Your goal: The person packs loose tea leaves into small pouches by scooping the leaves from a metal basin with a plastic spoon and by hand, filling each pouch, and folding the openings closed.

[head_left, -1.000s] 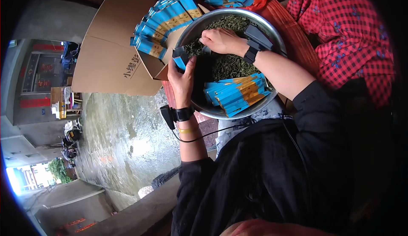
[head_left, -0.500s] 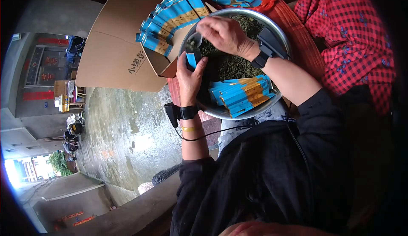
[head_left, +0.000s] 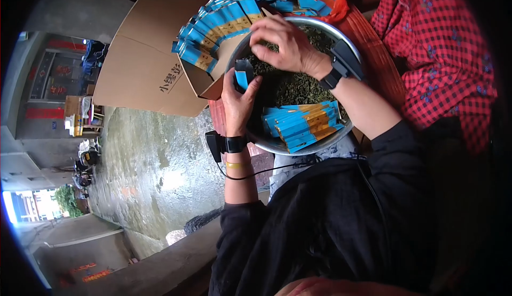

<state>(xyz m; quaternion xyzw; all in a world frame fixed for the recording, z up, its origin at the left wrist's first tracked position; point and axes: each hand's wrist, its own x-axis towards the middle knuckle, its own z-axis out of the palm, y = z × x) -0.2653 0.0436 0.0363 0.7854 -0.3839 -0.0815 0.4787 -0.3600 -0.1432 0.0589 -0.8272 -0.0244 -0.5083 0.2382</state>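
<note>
My left hand [head_left: 238, 100] is closed around a small blue packet [head_left: 242, 75], held upright with its dark mouth uppermost at the bowl's left rim. Above the leaves, my right hand [head_left: 282, 45] has its fingers curled; whatever they hold is hidden. Below both hands sits a metal bowl [head_left: 341, 31] filled with dark green, tea-like dried leaves [head_left: 301, 90]. A stack of flat blue and gold packets [head_left: 305, 126] lies on the leaves at the side near my body.
Beyond my left hand stands an open cardboard box [head_left: 141, 56] with rows of blue and gold packets [head_left: 213, 26]. Behind the bowl, a red plastic bag [head_left: 337, 2] holds more packets. Red checked cloth [head_left: 426, 45] hangs at right; wet floor [head_left: 154, 162] lies left.
My right hand has drawn slightly back from the packet's mouth. The clear scoop seen at its fingers earlier no longer shows. My left hand keeps the packet in nearly the same place.
</note>
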